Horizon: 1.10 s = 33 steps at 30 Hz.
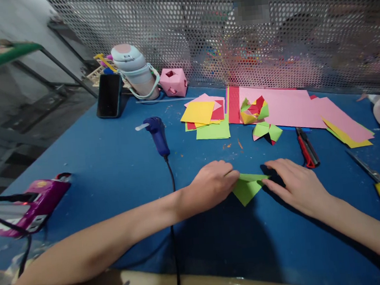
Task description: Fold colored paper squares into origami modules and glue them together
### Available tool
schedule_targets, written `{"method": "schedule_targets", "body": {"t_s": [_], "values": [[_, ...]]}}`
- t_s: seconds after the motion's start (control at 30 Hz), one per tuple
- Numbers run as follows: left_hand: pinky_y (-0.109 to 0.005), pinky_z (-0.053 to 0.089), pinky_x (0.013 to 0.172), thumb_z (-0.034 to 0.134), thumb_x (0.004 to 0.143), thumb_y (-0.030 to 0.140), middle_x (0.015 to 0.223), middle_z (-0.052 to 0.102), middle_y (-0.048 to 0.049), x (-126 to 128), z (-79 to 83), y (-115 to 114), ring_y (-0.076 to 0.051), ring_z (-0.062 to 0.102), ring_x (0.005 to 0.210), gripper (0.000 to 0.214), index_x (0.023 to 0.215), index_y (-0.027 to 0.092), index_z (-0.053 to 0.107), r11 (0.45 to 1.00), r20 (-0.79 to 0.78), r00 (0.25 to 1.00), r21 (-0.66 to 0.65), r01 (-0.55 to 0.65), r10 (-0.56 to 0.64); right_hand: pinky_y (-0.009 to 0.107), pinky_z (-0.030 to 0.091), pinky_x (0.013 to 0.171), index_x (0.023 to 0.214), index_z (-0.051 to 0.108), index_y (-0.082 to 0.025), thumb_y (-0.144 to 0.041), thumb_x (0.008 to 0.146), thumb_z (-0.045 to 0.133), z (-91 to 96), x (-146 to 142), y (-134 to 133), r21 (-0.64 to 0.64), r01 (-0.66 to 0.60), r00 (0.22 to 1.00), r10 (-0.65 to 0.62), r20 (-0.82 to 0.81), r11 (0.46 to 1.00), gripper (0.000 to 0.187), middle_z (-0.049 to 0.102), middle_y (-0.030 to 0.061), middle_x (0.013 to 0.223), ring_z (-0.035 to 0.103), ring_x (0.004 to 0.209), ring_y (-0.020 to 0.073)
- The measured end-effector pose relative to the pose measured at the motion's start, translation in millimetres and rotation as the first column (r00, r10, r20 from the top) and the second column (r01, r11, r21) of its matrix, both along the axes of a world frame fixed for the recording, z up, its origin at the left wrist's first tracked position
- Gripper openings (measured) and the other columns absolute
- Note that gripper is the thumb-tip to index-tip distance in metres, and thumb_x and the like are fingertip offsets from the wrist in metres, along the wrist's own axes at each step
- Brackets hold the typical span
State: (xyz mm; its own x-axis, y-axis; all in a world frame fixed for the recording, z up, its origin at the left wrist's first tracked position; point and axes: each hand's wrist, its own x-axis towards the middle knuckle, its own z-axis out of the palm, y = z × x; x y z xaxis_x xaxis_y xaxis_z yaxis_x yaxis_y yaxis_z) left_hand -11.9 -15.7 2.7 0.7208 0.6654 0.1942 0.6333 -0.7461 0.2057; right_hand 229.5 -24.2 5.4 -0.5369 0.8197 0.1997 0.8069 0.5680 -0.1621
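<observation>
A folded piece of light green paper (245, 191) lies on the blue table, its lower part a downward-pointing triangle. My left hand (213, 184) is closed on its left corner, the fingers curled in and covering that edge. On the other side, my right hand (295, 184) has its thumb and index finger apart around the right tip, with the thumb at the paper. Just behind are a small green, pink and red folded paper piece (267, 131) and a joined red, yellow and green folded one (254, 109).
Behind lie stacked coloured squares (198, 112) and pink sheets (281, 105). A cutter (306, 148) and scissors (379, 181) are at right. Leftward are a blue glue gun (158, 136), its cord passing under my left forearm, a purple power strip (36, 204), phone (109, 95) and bottle (137, 74).
</observation>
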Motion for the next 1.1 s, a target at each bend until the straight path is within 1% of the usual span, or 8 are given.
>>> {"method": "schedule_targets", "body": {"t_s": [0.13, 0.3, 0.43, 0.57, 0.67, 0.77, 0.93, 1.1], "values": [[-0.021, 0.038, 0.058, 0.041, 0.087, 0.016, 0.07, 0.054, -0.0013, 2, 3.1, -1, -0.01, 0.047, 0.062, 0.018, 0.072, 0.015, 0.052, 0.97, 0.34, 0.924, -0.218, -0.105, 0.176, 0.036, 0.051, 0.067, 0.121, 0.041, -0.019, -0.038, 0.081, 0.055, -1.4, -12, 11, -0.326, 0.108, 0.904, -0.229, -0.361, 0.939, 0.046, 0.055, 0.013, 0.111, 0.059, 0.082, 0.0208], [-0.018, 0.03, 0.048, 0.045, 0.084, 0.019, 0.058, 0.038, 0.0058, 7, 8.6, -5, -0.007, 0.033, 0.051, 0.012, 0.072, 0.016, 0.047, 0.815, 0.528, 0.693, -0.559, -0.151, 0.491, 0.033, 0.052, 0.066, 0.127, 0.029, -0.021, -0.032, 0.07, 0.063, -4.4, -31, 14, -0.67, -0.011, 0.532, -0.563, -0.633, 0.742, 0.067, 0.049, 0.0147, 0.123, 0.058, 0.076, 0.015], [-0.017, 0.031, 0.047, 0.046, 0.083, 0.021, 0.06, 0.037, 0.0061, 9, 1.5, -7, -0.007, 0.034, 0.053, 0.009, 0.075, 0.016, 0.047, 0.698, 0.521, 0.628, -0.715, -0.049, 0.578, 0.03, 0.05, 0.063, 0.133, 0.026, -0.021, -0.027, 0.072, 0.061, -2.6, -36, 10, -0.756, -0.123, 0.514, -0.611, -0.603, 0.643, 0.07, 0.058, 0.0103, 0.11, 0.058, 0.072, 0.0142], [-0.017, 0.029, 0.046, 0.049, 0.078, 0.017, 0.058, 0.032, 0.0078, 9, -4.1, -4, -0.007, 0.032, 0.051, 0.012, 0.09, 0.017, 0.049, 0.678, 0.506, 0.644, -0.735, -0.028, 0.575, 0.028, 0.049, 0.058, 0.135, 0.026, -0.022, -0.02, 0.073, 0.055, 4.9, -30, 11, -0.725, -0.127, 0.666, -0.483, -0.568, 0.677, 0.068, 0.056, 0.0105, 0.114, 0.056, 0.067, 0.0127], [-0.017, 0.028, 0.045, 0.05, 0.075, 0.014, 0.059, 0.032, 0.0082, 8, -5.3, -1, -0.006, 0.03, 0.049, 0.016, 0.091, 0.017, 0.051, 0.712, 0.491, 0.69, -0.7, -0.051, 0.532, 0.029, 0.049, 0.058, 0.133, 0.032, -0.026, -0.017, 0.075, 0.054, 5.5, -25, 16, -0.645, -0.124, 0.802, -0.307, -0.513, 0.754, 0.063, 0.054, 0.01, 0.121, 0.051, 0.061, 0.0108], [-0.016, 0.03, 0.046, 0.048, 0.075, 0.012, 0.062, 0.04, 0.0072, 8, -6.8, 0, -0.006, 0.033, 0.05, 0.012, 0.084, 0.018, 0.051, 0.728, 0.48, 0.696, -0.68, -0.088, 0.533, 0.032, 0.05, 0.063, 0.135, 0.026, -0.027, -0.02, 0.076, 0.057, -2.1, -24, 19, -0.539, -0.09, 0.781, -0.276, -0.56, 0.838, 0.067, 0.049, 0.011, 0.126, 0.051, 0.064, 0.0112], [-0.016, 0.031, 0.046, 0.046, 0.074, 0.012, 0.062, 0.045, 0.0072, 9, -8.0, 0, -0.006, 0.036, 0.049, 0.008, 0.078, 0.018, 0.048, 0.707, 0.44, 0.654, -0.675, -0.211, 0.615, 0.03, 0.05, 0.058, 0.134, 0.027, -0.023, -0.025, 0.075, 0.06, -13.9, -26, 15, -0.591, -0.005, 0.755, -0.385, -0.531, 0.806, 0.068, 0.057, 0.0053, 0.095, 0.056, 0.067, 0.0144], [-0.019, 0.037, 0.057, 0.049, 0.074, 0.01, 0.068, 0.052, 0.0044, 2, -8.8, 3, -0.008, 0.046, 0.06, 0.009, 0.077, 0.018, 0.051, 0.841, 0.434, 0.761, -0.473, -0.263, 0.482, 0.03, 0.05, 0.058, 0.135, 0.027, -0.025, -0.02, 0.08, 0.052, -12.4, -23, 8, -0.437, 0.01, 0.854, -0.234, -0.464, 0.9, 0.06, 0.057, 0.0026, 0.085, 0.056, 0.064, 0.0154]]}}
